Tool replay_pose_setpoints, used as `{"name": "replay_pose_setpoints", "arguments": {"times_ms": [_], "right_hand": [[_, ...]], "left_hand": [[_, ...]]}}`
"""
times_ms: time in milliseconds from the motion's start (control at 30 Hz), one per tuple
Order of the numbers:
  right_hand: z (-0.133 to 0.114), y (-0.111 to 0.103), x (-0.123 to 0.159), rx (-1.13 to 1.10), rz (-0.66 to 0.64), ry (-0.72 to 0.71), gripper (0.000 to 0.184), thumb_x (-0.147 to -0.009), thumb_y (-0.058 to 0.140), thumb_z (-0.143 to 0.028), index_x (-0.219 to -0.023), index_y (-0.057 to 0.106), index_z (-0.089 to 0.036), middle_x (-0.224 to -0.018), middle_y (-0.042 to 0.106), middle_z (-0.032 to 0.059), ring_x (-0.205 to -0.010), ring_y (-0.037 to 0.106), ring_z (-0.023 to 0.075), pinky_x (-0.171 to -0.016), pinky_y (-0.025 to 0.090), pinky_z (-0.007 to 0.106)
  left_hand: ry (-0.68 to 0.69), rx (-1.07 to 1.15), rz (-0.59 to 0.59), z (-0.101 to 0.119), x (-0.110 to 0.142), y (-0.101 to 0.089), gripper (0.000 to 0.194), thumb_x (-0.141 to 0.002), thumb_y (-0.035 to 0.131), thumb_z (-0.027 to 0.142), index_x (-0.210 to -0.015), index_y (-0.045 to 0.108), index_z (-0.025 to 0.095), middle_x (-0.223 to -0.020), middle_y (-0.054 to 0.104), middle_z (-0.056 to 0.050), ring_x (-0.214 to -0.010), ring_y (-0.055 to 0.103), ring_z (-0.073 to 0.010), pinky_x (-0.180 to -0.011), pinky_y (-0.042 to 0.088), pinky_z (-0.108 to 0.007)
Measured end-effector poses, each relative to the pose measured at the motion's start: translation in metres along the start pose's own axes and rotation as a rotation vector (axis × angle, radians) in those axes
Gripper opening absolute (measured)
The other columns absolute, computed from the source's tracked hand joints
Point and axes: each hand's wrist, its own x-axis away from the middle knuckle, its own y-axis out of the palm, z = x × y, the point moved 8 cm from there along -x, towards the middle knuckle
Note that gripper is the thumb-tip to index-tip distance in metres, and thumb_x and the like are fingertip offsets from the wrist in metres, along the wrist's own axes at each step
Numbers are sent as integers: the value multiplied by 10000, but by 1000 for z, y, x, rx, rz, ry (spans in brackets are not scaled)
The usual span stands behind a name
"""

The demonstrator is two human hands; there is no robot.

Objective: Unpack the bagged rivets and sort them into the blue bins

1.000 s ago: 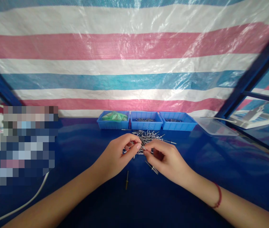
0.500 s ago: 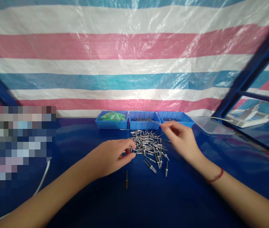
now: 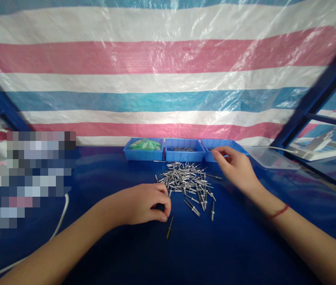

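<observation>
A heap of silver blind rivets (image 3: pixel 184 176) lies on the blue table. My left hand (image 3: pixel 147 204) is at the heap's near left edge, thumb and forefinger curled together. Just right of its fingertips is a brass-coloured rivet (image 3: pixel 169 229), its thin pin end close to them; I cannot tell whether they touch. My right hand (image 3: pixel 237 166) has its thumb and forefinger pinched at the front of the right blue bin (image 3: pixel 224 144). What sits between those fingertips is too small to make out.
The middle blue bin (image 3: pixel 185 156) holds rivets, and the left blue bin (image 3: pixel 144 155) holds green packets. Beside the right bin lies a clear plastic lid (image 3: pixel 274 158). A white cable (image 3: pixel 62 217) runs along the left. Blue frame posts (image 3: pixel 313 95) flank the striped sheet (image 3: pixel 168 83).
My left hand has drawn back from the heap toward the brass-coloured rivet, which has shifted right and tilted. My right hand has moved right, to the right bin. The view has shifted slightly.
</observation>
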Motion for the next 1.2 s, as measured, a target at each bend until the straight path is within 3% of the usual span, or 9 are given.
{"name": "replay_pose_setpoints", "arguments": {"times_ms": [133, 333, 500, 633, 833, 1033, 1200], "right_hand": [[-32, 6, 15, -5, -69, -144, 247, -859, 492, -339, -803, 655, -162, -715, 680, 29, -499, 556, 124, -501, 414, 240], [-46, 9, 24, -16, -89, -208, 215, -862, 494, -289, -796, 659, -167, -665, 656, 11, -477, 527, 112, -490, 410, 234], [-50, 15, 28, -9, -120, -238, 205, -863, 485, -252, -796, 659, -169, -669, 660, 11, -478, 525, 110, -498, 411, 236], [-53, 18, 31, -16, -136, -270, 212, -869, 468, -246, -805, 656, -170, -707, 673, 21, -491, 536, 111, -504, 415, 239], [-56, 21, 34, -24, -172, -289, 201, -872, 472, -240, -809, 653, -177, -723, 672, 18, -530, 561, 126, -531, 426, 249], [-59, 23, 37, -37, -186, -299, 174, -872, 489, -220, -815, 648, -179, -743, 674, 15, -576, 584, 131, -568, 438, 249], [-60, 23, 38, -28, -195, -308, 186, -873, 480, -221, -807, 650, -183, -721, 666, 11, -579, 587, 136, -563, 436, 253]], "left_hand": [[-8, 17, 25, 3, 1, -1, 118, -850, 557, 234, -932, 640, 216, -883, 601, 3, -727, 568, -107, -656, 399, -201], [-55, -150, 145, 19, 0, 6, 401, -793, 551, 577, -747, 601, 182, -696, 607, 10, -614, 559, -135, -535, 328, -235], [-18, -314, 166, 31, -8, 19, 277, -834, 580, 433, -984, 587, 200, -819, 642, -20, -709, 625, -200, -581, 401, -266], [53, -364, 213, 34, -12, 21, 282, -893, 518, 338, -1168, 542, 280, -847, 626, -11, -703, 629, -182, -605, 441, -260], [15, -338, 229, 26, -15, 23, 181, -932, 446, 290, -992, 600, 218, -869, 618, -22, -746, 625, -177, -658, 473, -278], [-13, -311, 223, 29, -16, 22, 259, -908, 470, 399, -882, 604, 179, -825, 617, -25, -713, 610, -179, -625, 455, -280], [-38, -307, 218, 26, -13, 20, 128, -853, 465, 170, -826, 590, 178, -813, 609, -18, -713, 597, -165, -640, 445, -275]]}}
